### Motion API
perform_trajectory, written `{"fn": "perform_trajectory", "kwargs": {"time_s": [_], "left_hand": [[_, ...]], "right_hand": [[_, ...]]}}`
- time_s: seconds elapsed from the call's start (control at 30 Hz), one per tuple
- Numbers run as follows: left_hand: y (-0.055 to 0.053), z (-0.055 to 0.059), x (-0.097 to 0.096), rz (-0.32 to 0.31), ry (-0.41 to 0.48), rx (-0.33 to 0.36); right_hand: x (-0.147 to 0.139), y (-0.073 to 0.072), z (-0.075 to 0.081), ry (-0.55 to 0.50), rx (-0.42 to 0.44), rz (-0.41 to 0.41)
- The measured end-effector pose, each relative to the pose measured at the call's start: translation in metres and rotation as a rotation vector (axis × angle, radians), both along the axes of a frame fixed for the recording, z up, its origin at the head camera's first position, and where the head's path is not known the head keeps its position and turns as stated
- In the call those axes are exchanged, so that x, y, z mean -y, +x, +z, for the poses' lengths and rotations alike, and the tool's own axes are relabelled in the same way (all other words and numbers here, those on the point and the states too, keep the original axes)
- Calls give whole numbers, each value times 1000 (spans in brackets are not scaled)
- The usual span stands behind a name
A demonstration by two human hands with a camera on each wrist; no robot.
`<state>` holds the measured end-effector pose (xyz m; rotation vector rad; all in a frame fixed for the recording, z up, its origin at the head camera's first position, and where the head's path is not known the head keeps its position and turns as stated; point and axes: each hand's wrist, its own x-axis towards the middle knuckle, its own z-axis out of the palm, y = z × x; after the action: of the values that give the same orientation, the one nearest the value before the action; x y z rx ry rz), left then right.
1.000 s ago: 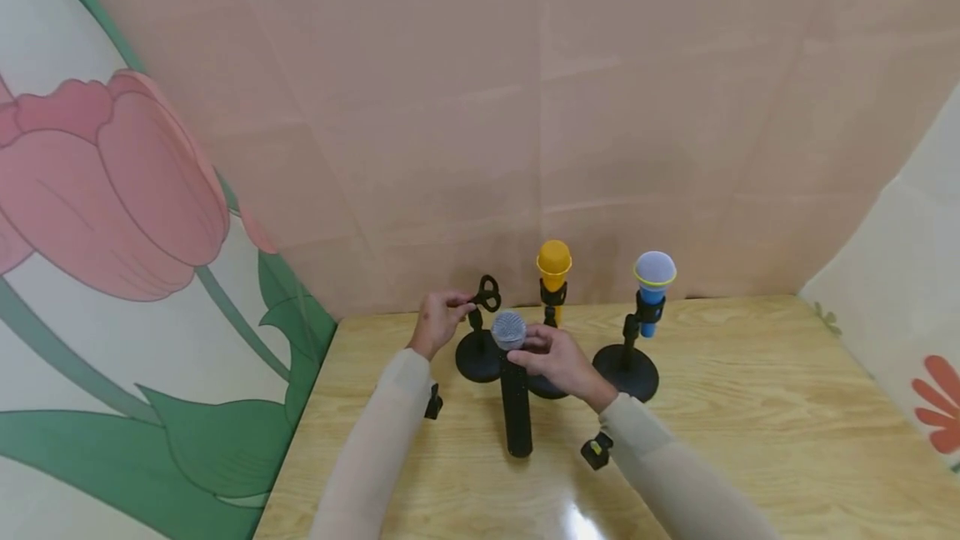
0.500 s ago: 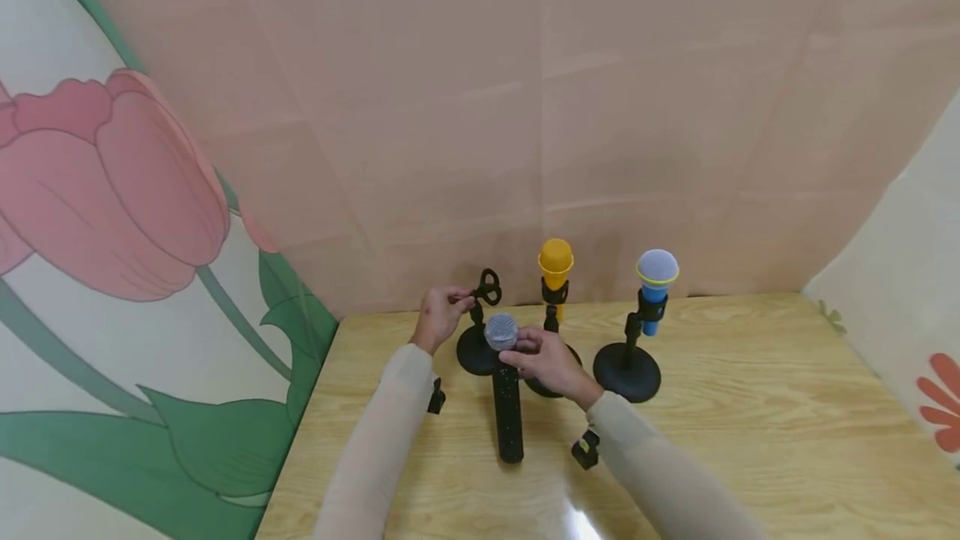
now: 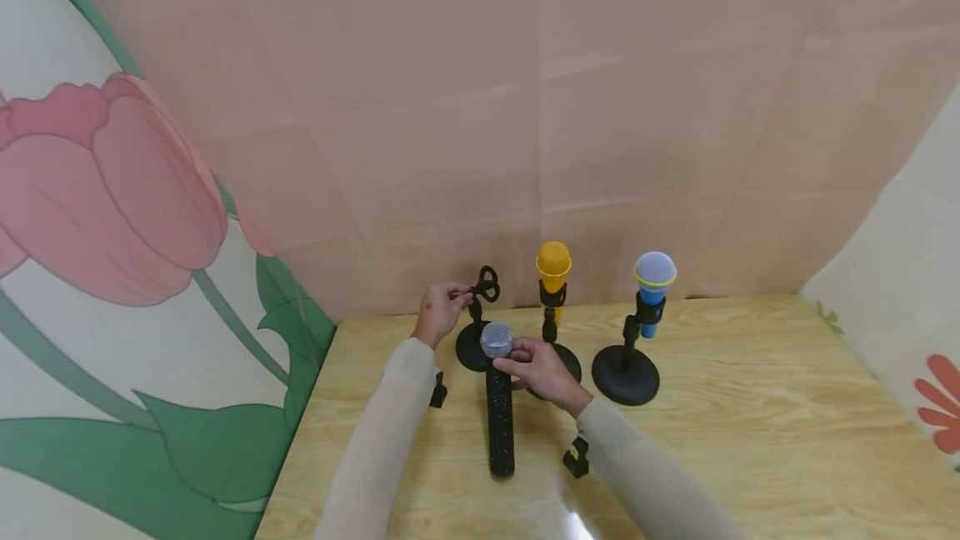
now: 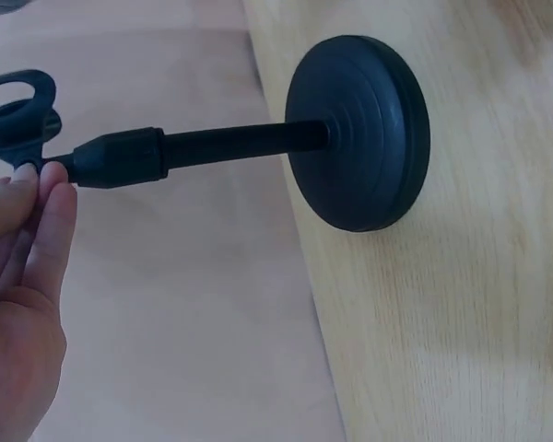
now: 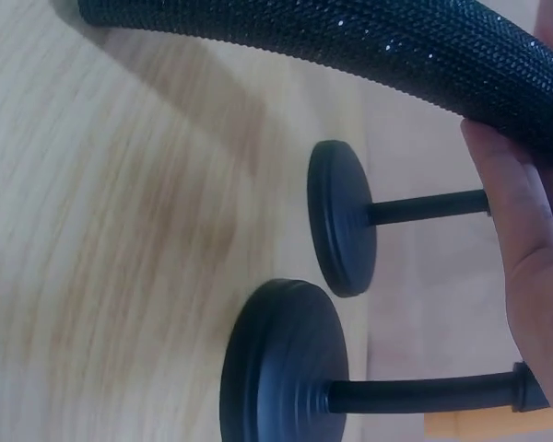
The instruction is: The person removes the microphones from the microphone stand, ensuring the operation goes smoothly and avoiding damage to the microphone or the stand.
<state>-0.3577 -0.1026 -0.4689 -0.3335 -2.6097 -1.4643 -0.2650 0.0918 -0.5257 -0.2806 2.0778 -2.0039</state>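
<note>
My left hand [image 3: 440, 312] pinches the clip at the top of a black microphone stand [image 4: 249, 141], just below its open loops. In the left wrist view the stand's round base [image 4: 359, 133] rests on the wooden table. My right hand [image 3: 542, 371] grips a black, sparkly microphone [image 3: 500, 419] with a silver mesh head [image 3: 496, 340], near the top of its handle. The microphone is close to upright, in front of the stand, and its head overlaps the stand's base in the head view. In the right wrist view its glittery handle [image 5: 350, 41] crosses the top.
A yellow microphone [image 3: 553, 265] sits in a second black stand [image 3: 570, 361] right behind my right hand. Farther right, a blue microphone [image 3: 654, 277] with a pale head sits in another black stand [image 3: 626, 375]. A pink cloth [image 3: 420, 148] hangs behind the wooden table [image 3: 750, 407].
My right hand has moved the black microphone slightly left and nearer to me. My left hand stays on the clip, which has shifted up a little.
</note>
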Motion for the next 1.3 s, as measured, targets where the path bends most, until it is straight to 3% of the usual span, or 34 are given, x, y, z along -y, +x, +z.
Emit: {"fn": "perform_trajectory", "kwargs": {"time_s": [0.27, 0.5, 0.8, 1.0, 1.13, 1.3], "left_hand": [[-7, 3, 6, 37, -47, 3], [-9, 4, 11, 75, -40, -49], [-15, 5, 13, 101, -88, -59], [-15, 6, 12, 108, -113, -40], [-15, 6, 11, 106, -124, -59], [-16, 4, 10, 123, -138, -91]], "right_hand": [[11, -7, -11, -10, 24, -5], [18, -7, -20, 13, 129, -18], [24, -12, -31, 43, 180, -54], [29, -12, -40, 150, 174, -114], [35, -12, -48, 244, 159, -158], [40, -11, -55, 286, 154, -192]]}}
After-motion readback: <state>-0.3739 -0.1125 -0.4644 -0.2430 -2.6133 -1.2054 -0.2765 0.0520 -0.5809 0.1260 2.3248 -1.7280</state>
